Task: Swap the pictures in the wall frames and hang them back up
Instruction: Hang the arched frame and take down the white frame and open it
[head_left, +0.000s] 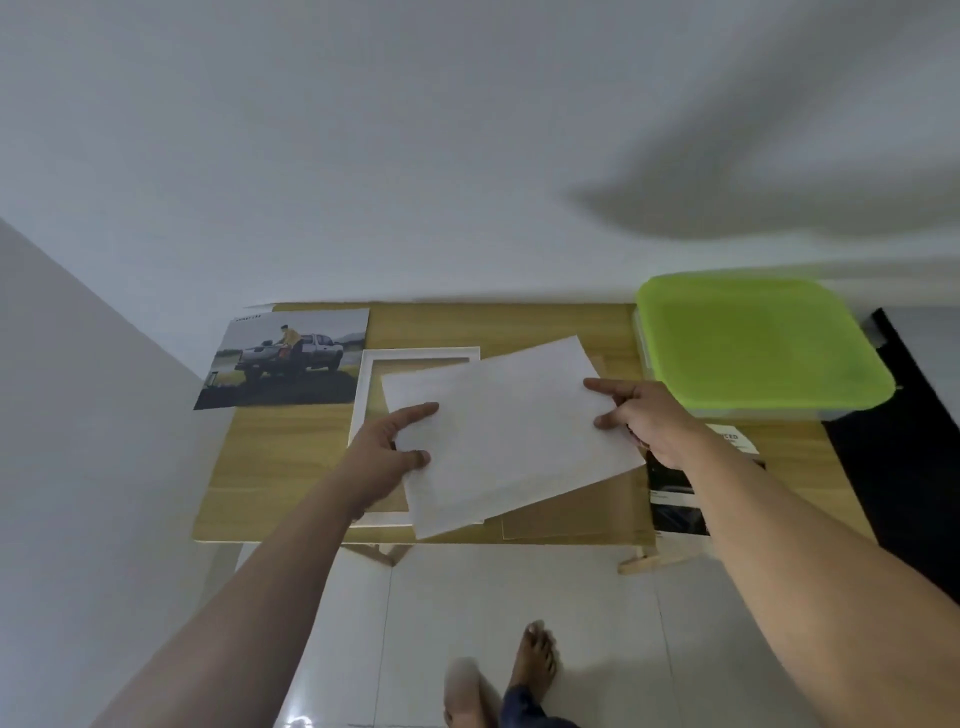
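Truck picture (283, 358): face up, far-left corner of the worktop (249, 467), partly overhanging its left edge.
White frame (415, 355): flat on the worktop, just right of the truck picture, mostly covered.
Left hand (387, 447): arm stretched forward; fingers (415, 413) closed on the left edge of the white sheet (511, 431), thumb on top.
White sheet: blank side up, tilted, held over the frame.
Right hand (647, 415): fingers pinching the sheet's right edge.
Handling, by judgement: square the sheet to the frame opening, lower evenly, avoid creasing.
Green-lidded box (758, 343): far right.
Dark print (675, 499): under the right forearm.
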